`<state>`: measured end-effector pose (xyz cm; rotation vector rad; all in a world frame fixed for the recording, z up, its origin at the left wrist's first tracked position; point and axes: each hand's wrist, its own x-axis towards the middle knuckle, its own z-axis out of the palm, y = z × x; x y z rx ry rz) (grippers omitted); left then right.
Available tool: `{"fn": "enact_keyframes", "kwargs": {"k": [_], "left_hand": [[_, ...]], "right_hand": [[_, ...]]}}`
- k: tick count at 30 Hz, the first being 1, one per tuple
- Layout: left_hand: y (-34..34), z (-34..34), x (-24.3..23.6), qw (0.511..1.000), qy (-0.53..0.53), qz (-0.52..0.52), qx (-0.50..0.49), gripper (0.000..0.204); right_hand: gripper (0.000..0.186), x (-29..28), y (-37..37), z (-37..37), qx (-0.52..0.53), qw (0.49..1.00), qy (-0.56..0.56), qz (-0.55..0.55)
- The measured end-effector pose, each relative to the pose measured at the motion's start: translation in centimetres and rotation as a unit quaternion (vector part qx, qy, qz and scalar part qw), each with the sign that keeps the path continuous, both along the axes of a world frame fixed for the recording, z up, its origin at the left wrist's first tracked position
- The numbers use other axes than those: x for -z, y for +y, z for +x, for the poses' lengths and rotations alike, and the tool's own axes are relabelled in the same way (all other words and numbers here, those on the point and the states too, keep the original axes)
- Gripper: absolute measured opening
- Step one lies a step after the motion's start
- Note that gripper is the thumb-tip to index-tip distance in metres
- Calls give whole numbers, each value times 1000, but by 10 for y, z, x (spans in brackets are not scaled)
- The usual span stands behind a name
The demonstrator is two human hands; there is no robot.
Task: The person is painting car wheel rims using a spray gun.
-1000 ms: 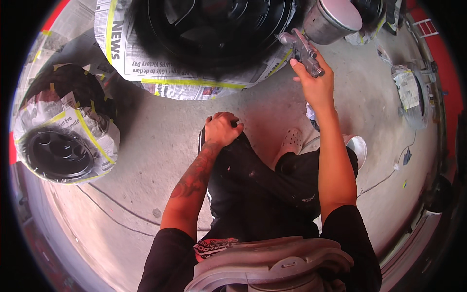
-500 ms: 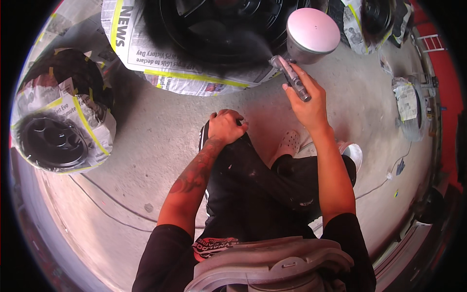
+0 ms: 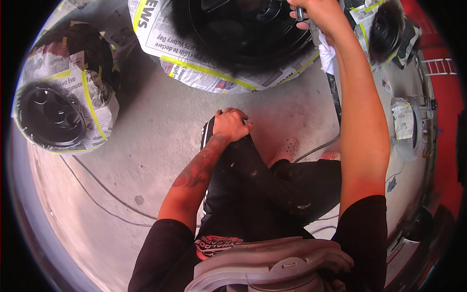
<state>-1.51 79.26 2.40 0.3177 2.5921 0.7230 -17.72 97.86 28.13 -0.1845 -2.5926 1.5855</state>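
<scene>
Curling the right hand [image 3: 318, 14] around a metal tool [image 3: 299, 13] at the black wheel [image 3: 228, 36], resting the loosely spread left hand [image 3: 230, 125] on a knee [image 3: 239, 146], ideally holding distance even.

Right fingers [image 3: 302, 25] have moved forward over the wheel [image 3: 245, 41].

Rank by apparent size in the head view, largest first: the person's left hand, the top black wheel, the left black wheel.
1. Top black wheel, though the frame cuts it off
2. Left black wheel
3. Left hand
</scene>
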Motion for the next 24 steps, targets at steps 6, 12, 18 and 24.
{"fn": "enact_keyframes", "kwargs": {"k": [6,12,18,24], "left_hand": [[-10,9,1,999,24,27,-19,38],[-20,12,-2,999,38,24,-31,38],[-28,15,-9,998,34,30,-35,39],[-38,12,-14,998,18,34,-40,39]], "right_hand": [[13,-17,-20,-39,-73,987,-88,111],[25,-9,-41,-19,-27,940,93,328],[15,13,-39,0,-49,992,-68,99],[34,52,-40,45,111,985,109,73]]}}
